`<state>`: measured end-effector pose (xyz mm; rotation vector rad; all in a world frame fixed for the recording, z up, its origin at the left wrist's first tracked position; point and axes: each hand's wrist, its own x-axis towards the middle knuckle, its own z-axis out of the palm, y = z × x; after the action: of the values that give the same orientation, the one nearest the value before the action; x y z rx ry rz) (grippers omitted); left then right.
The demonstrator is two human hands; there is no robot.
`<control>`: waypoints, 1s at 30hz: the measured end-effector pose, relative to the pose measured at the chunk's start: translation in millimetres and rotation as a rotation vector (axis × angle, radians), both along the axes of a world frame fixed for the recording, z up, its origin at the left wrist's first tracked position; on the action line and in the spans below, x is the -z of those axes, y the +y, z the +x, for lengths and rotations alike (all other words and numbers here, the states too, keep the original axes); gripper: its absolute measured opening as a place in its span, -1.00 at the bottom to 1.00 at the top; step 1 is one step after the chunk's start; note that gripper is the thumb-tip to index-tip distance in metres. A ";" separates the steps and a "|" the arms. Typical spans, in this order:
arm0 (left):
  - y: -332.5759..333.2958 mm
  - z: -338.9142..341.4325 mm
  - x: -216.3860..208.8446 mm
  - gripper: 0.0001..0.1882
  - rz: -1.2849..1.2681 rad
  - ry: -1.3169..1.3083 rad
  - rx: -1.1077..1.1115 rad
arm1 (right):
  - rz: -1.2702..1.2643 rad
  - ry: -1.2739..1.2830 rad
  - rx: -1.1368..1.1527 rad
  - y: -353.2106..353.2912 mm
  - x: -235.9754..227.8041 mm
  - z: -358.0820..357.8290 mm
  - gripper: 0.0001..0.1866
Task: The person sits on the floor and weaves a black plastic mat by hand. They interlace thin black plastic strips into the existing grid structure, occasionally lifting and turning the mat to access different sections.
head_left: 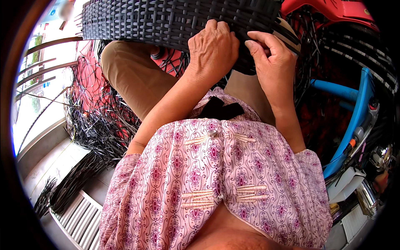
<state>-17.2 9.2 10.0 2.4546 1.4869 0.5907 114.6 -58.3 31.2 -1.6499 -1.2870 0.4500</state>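
A dark grey woven panel of flat plastic strips (137, 21) lies across my lap at the top of the view. My left hand (213, 50) is closed at its lower edge, knuckles up, the fingertips hidden against the weave. Just to the right, my right hand (274, 54) has thumb and index finger drawn together in a pinch beside the same edge. Whatever is between those fingertips is too small or dark to make out. Loose black strips (287, 31) stick out from the panel's right end, next to my right hand.
Tangled black strips (102, 125) cover red material at left, with a strip bundle (79, 179) over a white slatted surface (81, 223). Curved dark rods (50, 43) jut out at upper left. A red plastic piece (329, 9), a blue frame (360, 100) and hand tools (362, 129) are at right.
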 end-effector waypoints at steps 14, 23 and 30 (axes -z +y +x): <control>5.9 -17.2 -3.9 -0.74 -0.487 -0.525 -0.072 | -0.068 -0.050 -0.011 0.8 2.8 0.0 -0.87; -1.8 -31.1 -20.4 -0.49 -1.020 -0.829 0.010 | -0.070 -0.327 -0.002 3.3 6.5 -5.1 -0.91; -2.6 -44.6 -34.0 -0.43 -1.169 -0.846 0.089 | -0.087 -0.316 -0.030 1.0 3.4 -6.9 -0.90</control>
<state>-61.8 6.7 44.0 1.1265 0.9051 0.4376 107.8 -57.3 27.8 -1.8297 -1.5427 0.2721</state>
